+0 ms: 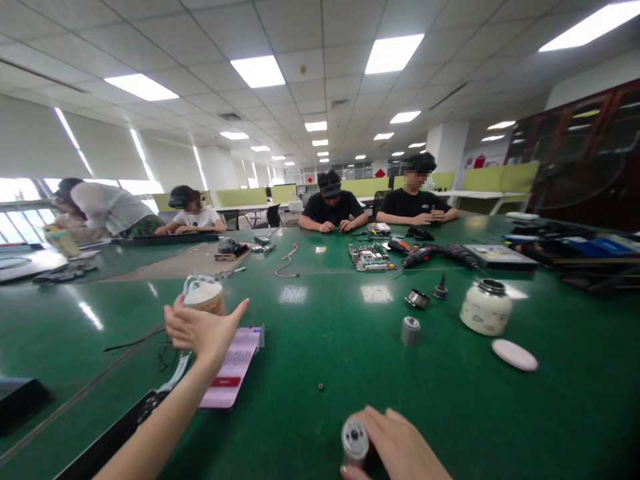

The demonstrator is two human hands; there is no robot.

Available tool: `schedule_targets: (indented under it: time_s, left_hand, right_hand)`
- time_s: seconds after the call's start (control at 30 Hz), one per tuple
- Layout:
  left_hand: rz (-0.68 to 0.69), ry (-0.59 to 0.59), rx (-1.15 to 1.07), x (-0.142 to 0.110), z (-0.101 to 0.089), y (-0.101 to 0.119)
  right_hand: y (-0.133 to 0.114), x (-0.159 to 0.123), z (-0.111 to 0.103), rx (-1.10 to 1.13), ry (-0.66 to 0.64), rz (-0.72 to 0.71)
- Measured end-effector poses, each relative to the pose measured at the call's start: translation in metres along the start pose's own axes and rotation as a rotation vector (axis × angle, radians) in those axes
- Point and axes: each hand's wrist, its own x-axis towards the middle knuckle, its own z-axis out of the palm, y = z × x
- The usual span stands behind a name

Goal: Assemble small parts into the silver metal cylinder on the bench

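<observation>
My left hand [203, 331] reaches out over the green table [320, 347], fingers and thumb spread open, just in front of a round paper cup [204, 295] with a plastic bag over it. A pink leaflet [233, 367] lies under the hand. At the bottom edge my right hand [395, 447] wraps around a small silver metal cylinder [355, 441], held upright on the table. A tiny dark screw [321, 386] lies between the hands.
A grey metal cylinder [411, 331], a white jar [486, 307], its pale lid [515, 354], small metal parts [417, 299], a circuit board [370, 257] and a power drill [435, 253] lie further out. Several other people sit or lean at the far side.
</observation>
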Motion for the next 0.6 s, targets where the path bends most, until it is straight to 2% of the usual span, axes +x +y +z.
schedule_targets:
  time_s: [0.07,0.13,0.2,0.33,0.4,0.47,0.57,0.6]
  left_hand:
    - [-0.124,-0.039,0.0,0.029,0.017,-0.019]
    - [-0.103,-0.094,0.0,0.048,0.033,-0.038]
    - [-0.147,-0.165,-0.017,0.06,0.045,-0.053]
    - [-0.126,-0.179,-0.049,0.07,0.05,-0.062]
    - [-0.096,-0.184,-0.042,0.069,0.043,-0.056]
    - [-0.013,-0.182,-0.061,0.06,0.028,-0.043]
    - [0.135,-0.194,-0.177,0.033,-0.008,-0.02]
    - [0.172,-0.245,-0.251,0.021,-0.023,-0.012]
  right_hand:
    - [0.01,0.0,0.011,-0.005,0.037,-0.025]
    - [0.021,0.002,0.022,-0.011,0.059,-0.065]
    - [0.028,0.003,0.029,-0.022,0.069,-0.071]
    - [0.03,0.004,0.032,-0.04,0.073,-0.069]
    - [0.026,0.005,0.03,-0.052,0.083,-0.064]
    - [0.024,0.005,0.027,-0.058,0.094,-0.071]
    - [0.02,0.004,0.021,-0.052,0.085,-0.091]
    - [0.018,0.003,0.018,-0.048,0.079,-0.092]
